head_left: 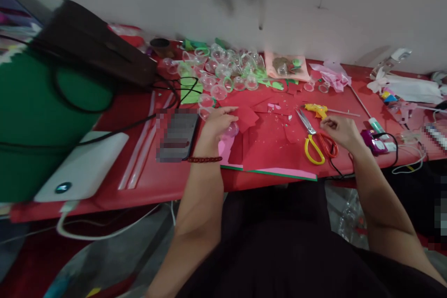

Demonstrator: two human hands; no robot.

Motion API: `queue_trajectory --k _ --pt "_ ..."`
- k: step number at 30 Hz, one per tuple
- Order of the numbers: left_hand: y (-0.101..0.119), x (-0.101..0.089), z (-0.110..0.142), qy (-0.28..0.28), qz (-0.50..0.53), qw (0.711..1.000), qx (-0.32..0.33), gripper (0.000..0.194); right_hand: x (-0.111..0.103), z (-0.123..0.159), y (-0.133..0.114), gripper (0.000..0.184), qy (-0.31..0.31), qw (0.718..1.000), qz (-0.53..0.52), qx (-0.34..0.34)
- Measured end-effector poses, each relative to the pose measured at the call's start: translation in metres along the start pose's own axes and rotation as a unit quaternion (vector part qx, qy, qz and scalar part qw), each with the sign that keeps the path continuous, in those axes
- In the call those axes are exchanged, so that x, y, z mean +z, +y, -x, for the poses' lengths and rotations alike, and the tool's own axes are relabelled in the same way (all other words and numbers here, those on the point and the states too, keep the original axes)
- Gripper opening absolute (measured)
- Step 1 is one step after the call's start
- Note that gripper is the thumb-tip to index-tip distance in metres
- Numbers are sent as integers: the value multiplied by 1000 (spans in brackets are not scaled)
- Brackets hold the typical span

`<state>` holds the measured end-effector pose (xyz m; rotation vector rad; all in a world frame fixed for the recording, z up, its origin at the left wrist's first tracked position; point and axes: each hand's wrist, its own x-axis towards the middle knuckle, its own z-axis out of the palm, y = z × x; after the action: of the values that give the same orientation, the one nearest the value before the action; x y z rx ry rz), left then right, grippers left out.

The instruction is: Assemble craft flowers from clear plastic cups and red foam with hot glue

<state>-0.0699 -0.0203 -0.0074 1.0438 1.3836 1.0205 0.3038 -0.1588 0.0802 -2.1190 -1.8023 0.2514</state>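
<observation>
My left hand [217,123], a beaded bracelet at its wrist, is curled round a small clear plastic cup [232,129] above pink paper. Red paper [246,118] lies by its fingertips. On the right, my right hand [338,129] is closed, its fingertips close to the handle of a yellow glue gun [314,110]. Whether these fingers hold anything is hidden. Scissors [309,130] with one yellow and one red handle lie just left of that hand, blades pointing away from me. Paper scraps [275,107] are scattered between my hands.
Many clear plastic cups [223,67] crowd the back of the red table [167,174]. A phone [178,135] lies left of my left hand. Further left are clear strips [141,149], a white power bank [84,167] with a cable, and a dark box [94,46]. A purple device [373,142] is at right.
</observation>
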Motion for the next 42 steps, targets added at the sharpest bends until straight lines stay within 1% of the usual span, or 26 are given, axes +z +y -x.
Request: queue_trajectory --k 2,4,6,8,10,14,19,20,22,23,24,25,27,28,30,32,34,37,40,42 --pt "0 0 1 -22 -14 1000 3 46 13 26 19 34 -14 1000 -6 20" --pt "1 0 1 -33 -15 999 12 46 30 46 29 47 -13 1000 14 23" --pt "1 -1 2 -31 -11 999 21 49 46 57 30 53 -10 999 42 30" --pt "0 -1 1 -24 -14 999 22 51 55 62 26 55 -8 997 68 39" --pt "0 -1 1 -18 -20 1000 15 51 58 63 20 56 -13 995 81 48" --pt "2 1 1 -18 -29 999 10 46 53 62 5 65 -43 994 80 65" --pt "2 3 2 -13 -36 999 12 46 56 71 -23 67 -56 991 90 82" --pt "2 3 2 -14 -37 999 13 47 56 73 -28 67 -57 990 95 83" --pt "2 3 3 -14 -42 999 15 47 52 73 -31 54 -56 990 103 79" --pt "2 3 3 -14 -45 999 16 46 49 69 -29 46 -46 990 108 80" --pt "3 3 3 -13 -48 999 16 44 45 63 -25 43 -30 990 112 85" --pt "3 3 4 -13 -52 998 15 43 40 54 -19 43 -6 988 117 100" --pt "5 4 4 -11 -58 998 12 41 31 30 -4 44 40 978 134 152" --pt "5 4 5 -10 -61 998 9 40 28 17 3 45 43 973 143 178" --pt "6 5 5 -7 -61 998 7 40 25 -7 15 49 5 968 147 205" --pt "6 5 4 -7 -51 999 6 39 27 -25 20 47 -35 967 141 211" --pt "5 5 4 -8 -38 999 8 37 30 -35 21 44 -45 968 138 206" --pt "4 6 4 -6 -31 999 15 35 33 -45 20 44 -7 967 144 213" --pt "5 6 5 -10 -31 999 17 35 31 -59 22 44 44 958 135 251" --pt "5 6 6 -12 -34 999 15 36 30 -72 25 45 61 952 128 271"
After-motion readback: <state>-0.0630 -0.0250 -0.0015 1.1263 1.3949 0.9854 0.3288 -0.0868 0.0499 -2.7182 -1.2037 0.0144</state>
